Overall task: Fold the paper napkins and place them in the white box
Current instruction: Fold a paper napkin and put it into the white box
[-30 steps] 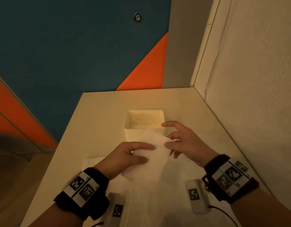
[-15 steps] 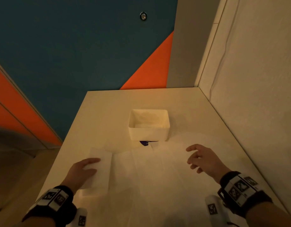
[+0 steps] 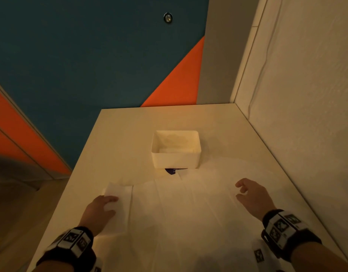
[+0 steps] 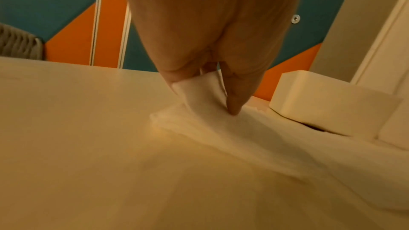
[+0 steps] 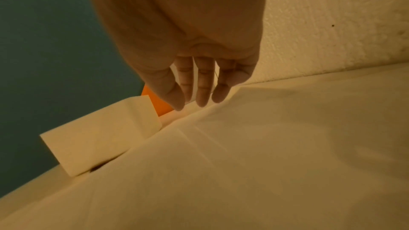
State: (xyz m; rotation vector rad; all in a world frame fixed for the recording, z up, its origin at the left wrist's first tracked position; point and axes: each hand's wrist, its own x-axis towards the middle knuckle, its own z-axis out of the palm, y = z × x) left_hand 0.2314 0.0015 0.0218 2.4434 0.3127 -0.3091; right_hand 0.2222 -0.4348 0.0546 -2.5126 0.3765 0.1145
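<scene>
On the table (image 3: 118, 134), napkins (image 3: 179, 209) lie spread before the box (image 3: 175, 160). My left hand (image 3: 98, 211) pinches the leftmost napkin (image 4: 199, 92); my right hand (image 3: 251, 195) hovers over the spread, fingers loose, holding nothing.

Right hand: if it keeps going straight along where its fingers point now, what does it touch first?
Probably the napkins spread on the table. The right hand hovers open, fingers angled down and forward just above the paper, right of the white box. Exact height is unclear.
</scene>
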